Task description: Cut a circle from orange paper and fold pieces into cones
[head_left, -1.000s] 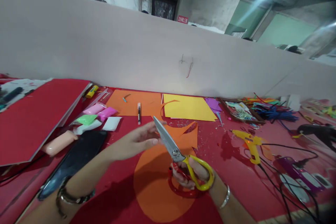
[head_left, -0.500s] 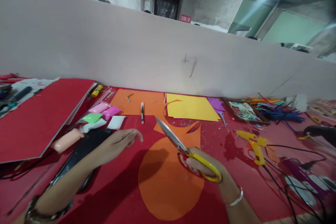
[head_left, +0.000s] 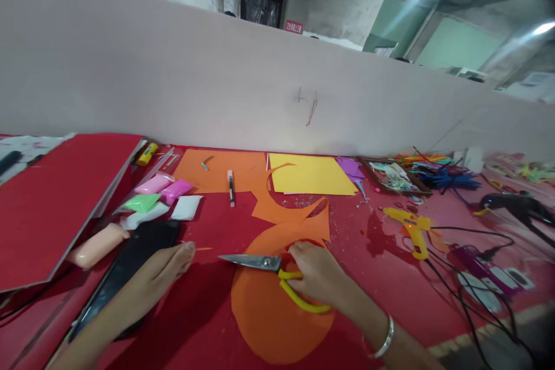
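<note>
My right hand (head_left: 318, 269) is wrapped around the handles of yellow-and-red scissors (head_left: 255, 262). Their blades look closed and point left, above a large rounded orange paper cutout (head_left: 281, 315). To the left, my left hand (head_left: 173, 263) has its fingers drawn together over the red table, beside a black phone-like slab (head_left: 117, 274). A thin orange paper strip (head_left: 203, 249) sticks out at its fingertips and seems pinched there. Behind the cutout lies the orange offcut (head_left: 281, 215) with a curved edge.
Yellow paper (head_left: 310, 176), orange sheets (head_left: 225, 165) and a marker (head_left: 231, 188) lie farther back. Bagged clay (head_left: 143, 202) and a red board (head_left: 73, 202) are left. A yellow glue gun (head_left: 411, 228), its cables and a purple power strip (head_left: 485, 269) are right.
The scissors have swung from pointing up and away to pointing left, and lie lower. My left hand has moved left and down; the orange strip now shows at its fingertips. The view has shifted slightly.
</note>
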The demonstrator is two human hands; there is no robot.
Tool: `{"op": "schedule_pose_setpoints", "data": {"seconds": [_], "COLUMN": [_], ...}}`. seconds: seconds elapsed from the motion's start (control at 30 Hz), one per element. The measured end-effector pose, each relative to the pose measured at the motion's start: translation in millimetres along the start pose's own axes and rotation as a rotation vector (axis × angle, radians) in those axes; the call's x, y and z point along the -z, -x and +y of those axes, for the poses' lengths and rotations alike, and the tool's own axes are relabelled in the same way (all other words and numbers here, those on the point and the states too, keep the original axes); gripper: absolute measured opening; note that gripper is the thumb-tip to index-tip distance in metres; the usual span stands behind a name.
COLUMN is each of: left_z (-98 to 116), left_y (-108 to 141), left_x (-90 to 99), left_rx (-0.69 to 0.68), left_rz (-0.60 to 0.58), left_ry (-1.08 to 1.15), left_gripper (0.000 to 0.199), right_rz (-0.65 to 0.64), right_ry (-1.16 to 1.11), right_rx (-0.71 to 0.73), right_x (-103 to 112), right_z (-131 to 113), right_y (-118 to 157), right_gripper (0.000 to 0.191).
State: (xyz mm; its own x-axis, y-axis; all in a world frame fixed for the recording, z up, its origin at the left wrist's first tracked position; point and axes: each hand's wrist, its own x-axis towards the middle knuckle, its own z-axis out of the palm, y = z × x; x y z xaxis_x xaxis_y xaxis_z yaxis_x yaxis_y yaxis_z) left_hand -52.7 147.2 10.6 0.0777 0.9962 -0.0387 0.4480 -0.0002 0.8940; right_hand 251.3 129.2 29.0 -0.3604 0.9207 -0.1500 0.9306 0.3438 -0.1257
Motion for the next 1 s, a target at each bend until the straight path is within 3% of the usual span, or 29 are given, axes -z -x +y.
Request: {"op": "schedule_pose_setpoints", "data": {"seconds": [0.2, 0.33, 0.4, 0.5, 0.57, 0.63, 0.77, 0.83, 0.93, 1.0], "left_z": [19, 11, 8, 8, 9, 12, 21, 28, 43, 58], "left_y": [-5, -5, -4, -3, -4, -4, -6, -5, -4, -4], "left_x": [-3.5, -1.4, -0.5, 0.3, 1.2, 3.1, 9.2, 12.2, 13.6, 10.1], "left_rx": [-0.23, -0.261, -0.252, -0.242, -0.245, -0.262, -0.339, -0.409, -0.485, -0.509], "left_rz": [-0.271, -0.361, -0.383, -0.376, -0.377, -0.392, -0.308, -0.263, -0.227, -0.216], "left_ry": [-0.219, -0.28, -0.259, -0.22, -0.197, -0.162, -0.14, -0.16, -0.186, -0.177], "left_gripper": [0.036, 0.034, 0.035, 0.036, 0.034, 0.032, 0.027, 0.023, 0.018, 0.018], "right_rz": [-0.026, 0.35, 0.371, 0.339, 0.344, 0.385, 0.513, 0.694, 0.903, 0.876], "right_ry": [-0.292, -0.224, -0.19, -0.212, -0.234, -0.259, -0.318, -0.402, -0.459, -0.452], "right_rx": [0.109, -0.101, -0.255, -0.261, -0.235, -0.213, -0.186, -0.164, -0.071, 0.004], "right_x": [25, 30, 25, 18, 21, 35, 91, 121, 147, 147], "right_z": [37, 88, 109, 127, 129, 127, 121, 113, 88, 61], "right_y": [-6, -35, -50, -65, -69, -69, -61, -55, -46, -41], "right_gripper": [0.021, 0.041, 0.054, 0.037, 0.027, 0.028, 0.033, 0.029, 0.02, 0.013]}}
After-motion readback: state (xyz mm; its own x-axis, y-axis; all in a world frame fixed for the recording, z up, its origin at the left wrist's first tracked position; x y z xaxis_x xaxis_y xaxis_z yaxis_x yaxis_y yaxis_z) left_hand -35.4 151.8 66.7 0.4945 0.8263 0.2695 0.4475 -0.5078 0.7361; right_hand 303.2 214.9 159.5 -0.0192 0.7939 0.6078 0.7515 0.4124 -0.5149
